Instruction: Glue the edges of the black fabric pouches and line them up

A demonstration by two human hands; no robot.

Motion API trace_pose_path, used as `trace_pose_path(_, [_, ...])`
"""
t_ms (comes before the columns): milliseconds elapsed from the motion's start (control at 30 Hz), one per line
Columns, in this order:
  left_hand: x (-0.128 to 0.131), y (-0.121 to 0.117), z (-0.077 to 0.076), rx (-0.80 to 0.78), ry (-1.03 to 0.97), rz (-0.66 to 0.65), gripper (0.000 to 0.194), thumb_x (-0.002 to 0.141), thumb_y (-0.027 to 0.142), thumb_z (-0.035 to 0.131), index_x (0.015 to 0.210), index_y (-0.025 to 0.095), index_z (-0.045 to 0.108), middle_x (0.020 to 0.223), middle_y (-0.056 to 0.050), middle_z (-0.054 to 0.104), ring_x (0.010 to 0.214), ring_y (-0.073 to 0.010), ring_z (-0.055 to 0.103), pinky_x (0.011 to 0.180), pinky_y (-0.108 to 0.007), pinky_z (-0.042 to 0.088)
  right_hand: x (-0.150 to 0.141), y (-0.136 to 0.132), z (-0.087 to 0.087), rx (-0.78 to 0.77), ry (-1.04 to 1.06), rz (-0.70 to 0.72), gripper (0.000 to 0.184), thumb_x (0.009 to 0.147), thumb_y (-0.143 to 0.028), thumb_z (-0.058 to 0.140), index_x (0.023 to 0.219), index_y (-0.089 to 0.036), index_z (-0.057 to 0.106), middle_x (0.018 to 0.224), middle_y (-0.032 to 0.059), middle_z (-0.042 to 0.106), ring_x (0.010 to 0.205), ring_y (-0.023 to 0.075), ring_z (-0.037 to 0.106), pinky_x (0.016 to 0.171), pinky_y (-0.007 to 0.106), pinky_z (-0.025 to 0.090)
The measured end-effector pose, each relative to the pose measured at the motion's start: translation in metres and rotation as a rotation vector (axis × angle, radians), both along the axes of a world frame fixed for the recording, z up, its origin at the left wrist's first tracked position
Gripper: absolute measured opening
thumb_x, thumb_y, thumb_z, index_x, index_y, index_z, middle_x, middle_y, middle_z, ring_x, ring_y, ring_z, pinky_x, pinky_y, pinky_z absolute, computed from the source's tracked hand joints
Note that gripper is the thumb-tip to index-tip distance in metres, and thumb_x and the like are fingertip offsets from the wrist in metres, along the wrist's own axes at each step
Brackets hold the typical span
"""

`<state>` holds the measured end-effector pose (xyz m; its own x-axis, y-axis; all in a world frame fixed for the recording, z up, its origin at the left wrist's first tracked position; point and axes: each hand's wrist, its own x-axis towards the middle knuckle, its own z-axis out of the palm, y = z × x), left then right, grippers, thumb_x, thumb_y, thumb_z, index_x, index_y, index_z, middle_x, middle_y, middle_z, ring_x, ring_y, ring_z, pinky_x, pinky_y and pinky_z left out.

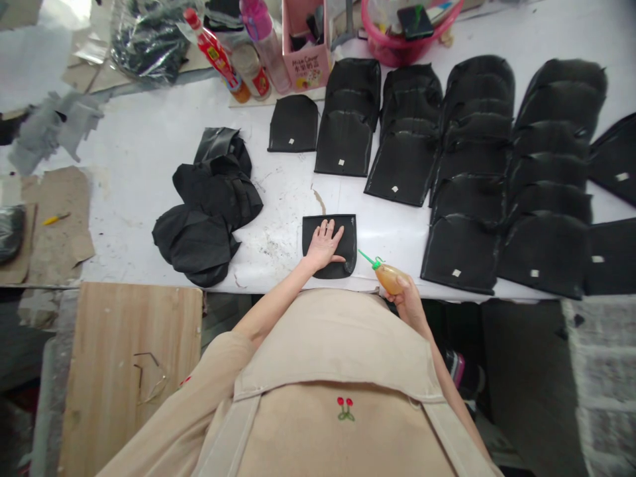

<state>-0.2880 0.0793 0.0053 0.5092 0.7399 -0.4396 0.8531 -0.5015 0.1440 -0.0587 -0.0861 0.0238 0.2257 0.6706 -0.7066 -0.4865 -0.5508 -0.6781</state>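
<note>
My left hand (324, 246) lies flat with spread fingers on a black fabric piece (348, 240) near the table's front edge. That piece has a straight top edge and rounded lower corners. In my right hand (408, 298) is a squeeze bottle (390, 278) of amber liquid with a green nozzle. Its tip points up and left, close to the right edge of the black piece. Whether the tip touches the piece I cannot tell. Left of my hands lies a loose heap of black fabric pieces (213, 205).
Overlapping rows of black panels (462, 252) with small white tags cover the right side. A single panel (293, 122), a pink box (305, 59), bottles (213, 53) and a pink basket (387, 50) stand farther back. Glasses (152, 377) lie on a wooden board (99, 397) at lower left.
</note>
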Motion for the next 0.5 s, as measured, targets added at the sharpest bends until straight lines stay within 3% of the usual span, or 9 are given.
trace_pose_path(300, [-0.0027,0.0022,0.0039,-0.019,0.002,-0.02,0.108,0.076,0.061,0.077,0.16,0.015,0.028,0.166,-0.025,0.017,0.155,-0.0423,0.014,0.123,-0.053,0.021,0.0017,0.0004,-0.0036,-0.014,-0.019,0.005,0.04,0.076,-0.051,0.073,0.102,-0.025,0.057,0.08,0.0016,0.071,0.05,0.0133,0.056,0.039,0.024,0.036])
trace_pose_path(500, [-0.0071,0.006,0.0041,-0.055,0.004,-0.061,0.122,0.066,0.062,0.084,0.161,0.014,0.024,0.167,-0.027,0.014,0.155,-0.0438,0.011,0.123,-0.054,0.021,0.004,-0.0003,-0.0036,-0.027,-0.062,0.057,0.038,0.076,-0.051,0.073,0.098,-0.025,0.057,0.076,0.002,0.07,0.049,0.0157,0.057,0.038,0.027,0.036])
